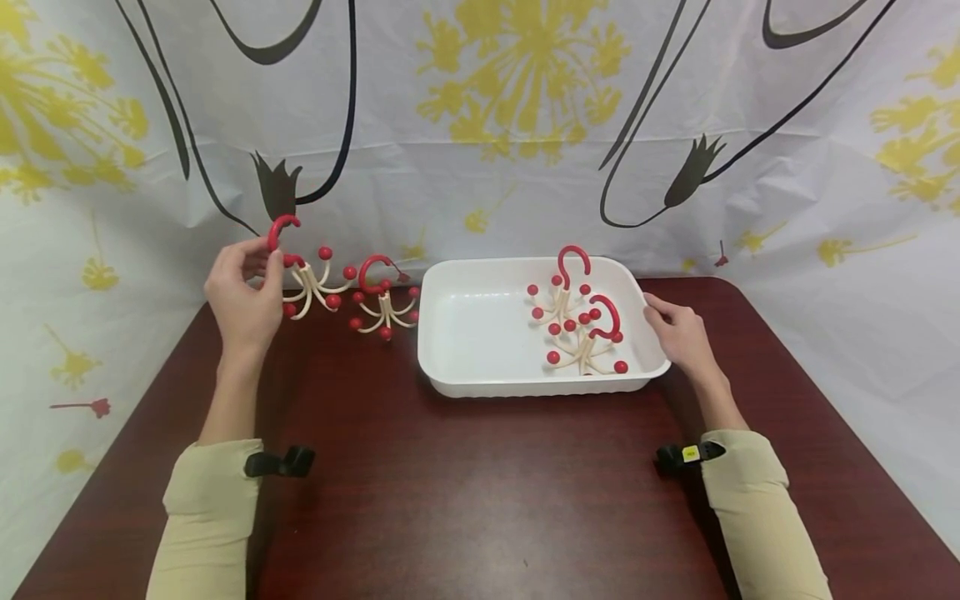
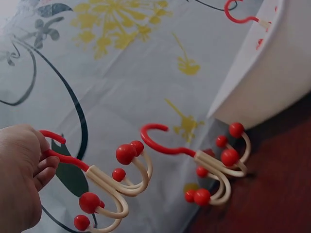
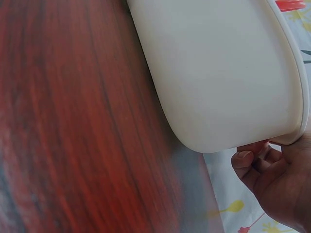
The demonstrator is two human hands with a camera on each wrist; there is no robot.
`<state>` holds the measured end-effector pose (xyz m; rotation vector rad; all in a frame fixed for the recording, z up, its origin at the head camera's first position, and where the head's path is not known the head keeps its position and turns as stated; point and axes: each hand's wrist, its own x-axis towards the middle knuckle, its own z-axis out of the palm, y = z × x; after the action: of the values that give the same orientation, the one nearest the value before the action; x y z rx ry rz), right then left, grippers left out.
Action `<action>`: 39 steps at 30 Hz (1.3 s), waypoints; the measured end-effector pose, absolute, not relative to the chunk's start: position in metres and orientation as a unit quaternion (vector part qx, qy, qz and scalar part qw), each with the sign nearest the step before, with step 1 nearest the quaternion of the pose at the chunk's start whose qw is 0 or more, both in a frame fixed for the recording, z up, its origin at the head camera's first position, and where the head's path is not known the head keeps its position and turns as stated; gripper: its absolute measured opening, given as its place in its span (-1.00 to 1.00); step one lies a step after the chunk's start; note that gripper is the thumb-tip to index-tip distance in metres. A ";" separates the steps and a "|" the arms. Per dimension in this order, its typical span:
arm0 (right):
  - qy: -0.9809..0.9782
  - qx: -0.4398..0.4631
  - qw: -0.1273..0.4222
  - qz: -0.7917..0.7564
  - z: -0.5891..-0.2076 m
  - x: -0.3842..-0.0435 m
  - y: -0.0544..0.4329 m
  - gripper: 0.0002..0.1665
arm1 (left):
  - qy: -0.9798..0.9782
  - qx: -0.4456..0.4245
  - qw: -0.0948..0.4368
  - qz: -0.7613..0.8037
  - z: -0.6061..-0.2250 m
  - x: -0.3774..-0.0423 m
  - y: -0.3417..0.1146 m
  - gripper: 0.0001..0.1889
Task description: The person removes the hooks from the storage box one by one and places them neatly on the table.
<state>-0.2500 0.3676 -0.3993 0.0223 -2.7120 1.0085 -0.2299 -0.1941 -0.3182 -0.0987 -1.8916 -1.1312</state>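
Observation:
At the left, my left hand [image 1: 243,287] pinches the red hook of a multi-arm hanger [image 1: 306,277], whose cream arms end in red balls. Whether those balls touch the table I cannot tell. A second such hanger [image 1: 386,310] stands on the table between it and the white tray [image 1: 480,388], its red hook up. Two more hangers are in the right half of the tray, one toward the back [image 1: 561,307] and one in front [image 1: 585,354]. My right hand [image 1: 678,337] grips the tray's right rim; in the right wrist view its fingers [image 3: 243,159] curl beneath the edge.
The dark red-brown table [image 1: 465,500] stretches in front of the tray. A white cloth [image 1: 495,200] with yellow and grey flower prints hangs behind the table and along both sides. Black camera mounts [image 1: 281,462] sit on both sleeves.

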 end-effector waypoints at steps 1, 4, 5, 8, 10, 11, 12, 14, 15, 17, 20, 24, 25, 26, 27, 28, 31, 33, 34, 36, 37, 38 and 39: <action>-0.930 0.005 0.123 0.346 -0.399 -0.250 0.367 -0.43 | -0.767 -0.040 0.449 -0.457 -0.321 -0.230 -0.195 -0.79; -0.930 0.003 0.119 0.349 -0.398 -0.249 0.366 -0.43 | -0.771 -0.037 0.443 -0.456 -0.331 -0.232 -0.199 -0.79; -0.929 0.003 0.118 0.350 -0.398 -0.249 0.366 -0.43 | -0.773 -0.035 0.440 -0.455 -0.335 -0.233 -0.200 -0.78; -0.929 0.004 0.116 0.352 -0.397 -0.249 0.366 -0.43 | -0.778 -0.029 0.434 -0.454 -0.344 -0.236 -0.204 -0.78; -0.929 0.005 0.117 0.351 -0.397 -0.249 0.367 -0.43 | -0.781 -0.025 0.431 -0.451 -0.351 -0.237 -0.205 -0.78; -0.929 0.005 0.118 0.351 -0.397 -0.249 0.367 -0.43 | -0.783 -0.023 0.430 -0.449 -0.354 -0.238 -0.206 -0.78; -0.929 0.005 0.118 0.350 -0.397 -0.249 0.367 -0.43 | -0.785 -0.022 0.429 -0.446 -0.356 -0.239 -0.207 -0.78; -0.929 0.004 0.118 0.350 -0.397 -0.249 0.367 -0.43 | -0.789 -0.021 0.427 -0.442 -0.362 -0.241 -0.208 -0.79; -0.930 0.004 0.118 0.349 -0.397 -0.250 0.366 -0.43 | -0.790 -0.020 0.425 -0.441 -0.364 -0.241 -0.208 -0.79; -0.930 0.003 0.118 0.350 -0.397 -0.250 0.366 -0.43 | -0.792 -0.017 0.421 -0.442 -0.368 -0.242 -0.209 -0.80; -0.929 0.003 0.117 0.350 -0.398 -0.249 0.366 -0.42 | -0.795 -0.012 0.413 -0.445 -0.374 -0.242 -0.209 -0.80; -0.929 0.003 0.119 0.349 -0.398 -0.249 0.366 -0.43 | -0.800 -0.004 0.402 -0.447 -0.380 -0.242 -0.209 -0.80; -0.929 0.003 0.119 0.350 -0.398 -0.249 0.366 -0.43 | -0.801 -0.002 0.399 -0.446 -0.381 -0.242 -0.209 -0.80; -0.929 0.003 0.121 0.350 -0.398 -0.249 0.367 -0.43 | -0.802 0.000 0.397 -0.446 -0.382 -0.242 -0.208 -0.80; -0.929 0.003 0.121 0.351 -0.398 -0.249 0.367 -0.43 | -0.804 0.001 0.394 -0.446 -0.384 -0.242 -0.208 -0.80; -0.928 0.003 0.121 0.351 -0.399 -0.250 0.367 -0.43 | -0.804 0.003 0.391 -0.447 -0.385 -0.242 -0.208 -0.80; -0.928 0.002 0.122 0.353 -0.399 -0.249 0.366 -0.43 | -0.808 0.007 0.384 -0.447 -0.388 -0.242 -0.207 -0.79; -0.927 0.003 0.123 0.353 -0.399 -0.249 0.366 -0.43 | -0.810 0.009 0.381 -0.447 -0.390 -0.243 -0.207 -0.79; -0.928 0.004 0.124 0.353 -0.399 -0.249 0.367 -0.43 | -0.810 0.009 0.380 -0.447 -0.391 -0.243 -0.207 -0.78; -0.927 0.006 0.125 0.353 -0.399 -0.250 0.367 -0.44 | -0.812 0.010 0.378 -0.446 -0.392 -0.243 -0.207 -0.78; -0.927 0.007 0.125 0.353 -0.399 -0.250 0.367 -0.44 | -0.812 0.011 0.376 -0.445 -0.392 -0.243 -0.206 -0.78; -0.927 0.007 0.125 0.354 -0.398 -0.250 0.367 -0.43 | -0.813 0.011 0.375 -0.445 -0.392 -0.243 -0.206 -0.78; -0.927 0.008 0.124 0.355 -0.398 -0.250 0.367 -0.43 | -0.814 0.012 0.373 -0.446 -0.392 -0.243 -0.206 -0.78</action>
<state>-0.2498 0.3673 -0.3984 0.0220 -2.7012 1.0347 -0.2429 -0.2061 -0.3925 0.0306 -2.0852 -1.1417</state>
